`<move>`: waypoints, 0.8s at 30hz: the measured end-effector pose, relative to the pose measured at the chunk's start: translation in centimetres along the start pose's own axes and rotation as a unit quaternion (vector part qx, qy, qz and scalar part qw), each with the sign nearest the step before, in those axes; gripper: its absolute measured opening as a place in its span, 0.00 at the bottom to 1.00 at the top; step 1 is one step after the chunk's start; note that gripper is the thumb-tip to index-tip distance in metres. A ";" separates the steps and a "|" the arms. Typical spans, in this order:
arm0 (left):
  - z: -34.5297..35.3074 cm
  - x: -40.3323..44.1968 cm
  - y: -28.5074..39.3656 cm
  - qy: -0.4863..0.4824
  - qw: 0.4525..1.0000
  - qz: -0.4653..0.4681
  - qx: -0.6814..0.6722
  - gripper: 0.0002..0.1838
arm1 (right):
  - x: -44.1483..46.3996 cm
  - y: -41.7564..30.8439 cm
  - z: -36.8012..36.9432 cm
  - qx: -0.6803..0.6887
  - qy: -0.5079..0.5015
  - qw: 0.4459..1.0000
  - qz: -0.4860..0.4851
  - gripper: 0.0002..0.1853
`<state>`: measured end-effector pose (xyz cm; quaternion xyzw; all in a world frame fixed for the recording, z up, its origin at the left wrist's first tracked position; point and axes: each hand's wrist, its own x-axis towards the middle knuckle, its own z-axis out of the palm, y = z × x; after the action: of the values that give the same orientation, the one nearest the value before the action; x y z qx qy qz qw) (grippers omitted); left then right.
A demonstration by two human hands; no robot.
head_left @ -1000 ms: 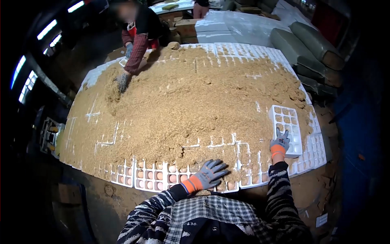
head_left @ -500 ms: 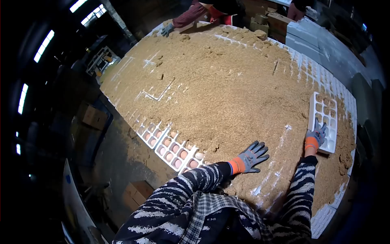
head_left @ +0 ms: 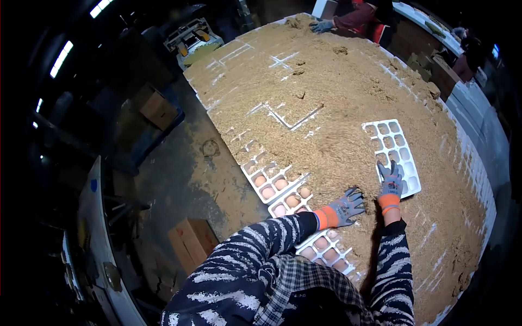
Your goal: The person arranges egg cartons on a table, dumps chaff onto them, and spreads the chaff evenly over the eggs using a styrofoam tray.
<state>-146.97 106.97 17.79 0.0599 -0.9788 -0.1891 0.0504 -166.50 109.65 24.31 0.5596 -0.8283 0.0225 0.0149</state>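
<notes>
My left hand (head_left: 343,209), in a grey glove with an orange cuff, lies with its fingers spread on the loose brown husk-like material (head_left: 337,146). Just beside it, several eggs (head_left: 292,201) show in the cells of white egg trays (head_left: 267,200) at the near-left edge. My right hand (head_left: 390,187), gloved alike, grips the near part of a white tray (head_left: 409,163) with its fingers in the cells. That tray sits tilted on the material. Some of its far cells hold brown bits. The fingertips of my right hand are partly hidden.
Across the table, a co-worker's gloved hand (head_left: 322,25) touches the far edge of the material. White tray ridges (head_left: 473,163) poke through at the right. On the floor at left stand cardboard boxes (head_left: 191,244), and a light-coloured panel (head_left: 109,244) is nearby.
My right hand has brought the white tray leftward over the material. My left hand stays spread, now nearer the tray. The view has turned, and more eggs show by my left forearm.
</notes>
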 end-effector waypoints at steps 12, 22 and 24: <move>-15.9 -24.6 -21.2 0.023 0.985 -0.147 0.086 0.30 | 14.9 -22.2 -2.2 0.069 0.092 0.978 -0.175 0.39; -29.0 -25.3 -35.9 0.019 0.957 -0.243 0.156 0.56 | 23.7 -36.9 -0.6 0.085 -0.045 0.907 -0.410 0.30; -27.4 -25.9 -37.8 0.007 0.971 -0.180 0.159 0.55 | 23.2 -37.9 -1.3 -0.005 -0.094 0.906 -0.413 0.30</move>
<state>-114.36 65.66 26.90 0.2442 -0.9690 -0.0370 0.0124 -139.99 74.10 27.53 0.8512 -0.5206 -0.0425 -0.0524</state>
